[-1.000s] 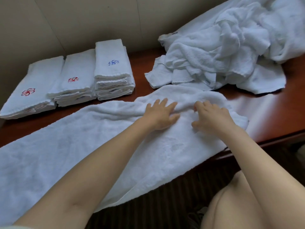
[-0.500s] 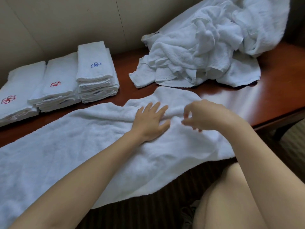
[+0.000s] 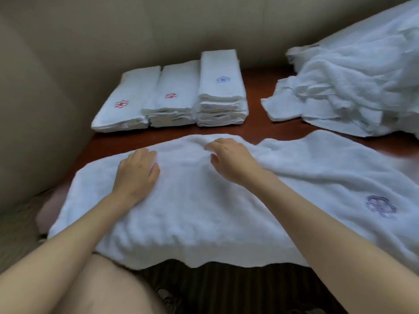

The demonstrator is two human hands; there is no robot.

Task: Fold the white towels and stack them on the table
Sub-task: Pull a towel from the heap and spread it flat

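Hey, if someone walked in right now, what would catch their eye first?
Both hands, left and right, rest on a white towel spread over the table's near edge. Behind it stand three folded stacks, with a rumpled towel heap at far right.

Open strip of bare desk [image 3: 140, 134] between spread towel [image 3: 204, 211] and three folded stacks [image 3: 172, 98]; narrow, passable sideways. Wider bare gap right of the stacks, reaching back to the wall, bounded further right by loose towel heap [image 3: 353, 87]. Left of the stacks: wall panel close, little room. Near side of the stacks: spread towel covering desk to its front edge, both hands [image 3: 136, 171] [image 3: 229, 159] on it.
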